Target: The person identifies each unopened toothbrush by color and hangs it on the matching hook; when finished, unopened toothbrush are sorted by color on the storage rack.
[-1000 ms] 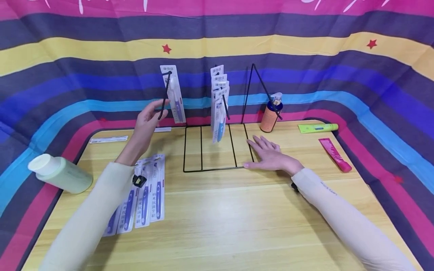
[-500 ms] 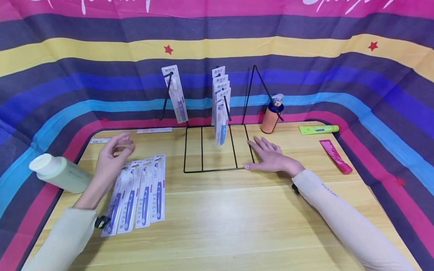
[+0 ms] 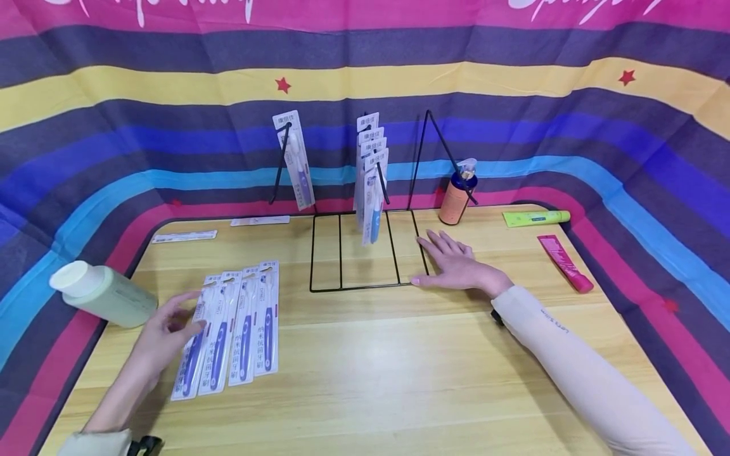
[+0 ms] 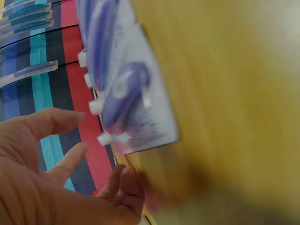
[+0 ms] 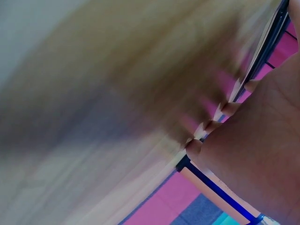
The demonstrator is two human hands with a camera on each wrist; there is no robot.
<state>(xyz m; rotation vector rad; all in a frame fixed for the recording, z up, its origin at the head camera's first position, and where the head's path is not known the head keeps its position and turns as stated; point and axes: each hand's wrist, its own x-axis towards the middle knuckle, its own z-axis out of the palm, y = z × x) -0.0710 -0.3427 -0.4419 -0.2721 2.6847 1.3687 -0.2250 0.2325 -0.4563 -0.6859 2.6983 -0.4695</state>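
Several packaged purple toothbrushes (image 3: 217,354) lie side by side on the table at the left. My left hand (image 3: 154,345) is at the leftmost pack, its thumb and fingers spread apart and overlapping the pack's edge; the left wrist view shows nothing between them. A black wire rack (image 3: 340,253) stands at the back centre. One purple toothbrush pack (image 3: 298,168) hangs on its left hook, and several packs with a blue toothbrush (image 3: 374,215) in front hang on the middle hook. My right hand (image 3: 456,263) rests with spread fingers at the rack base's right edge.
A pale green bottle (image 3: 116,297) lies left of my left hand. Two thin white packs (image 3: 185,236) lie at the back left. An orange pump bottle (image 3: 454,201) stands behind the right hook. A green tube (image 3: 536,217) and a pink tube (image 3: 564,263) lie at the right.
My left hand has moved from the rack's left hook, down and left, to the leftmost toothbrush pack on the table. My right hand stays at the rack base.
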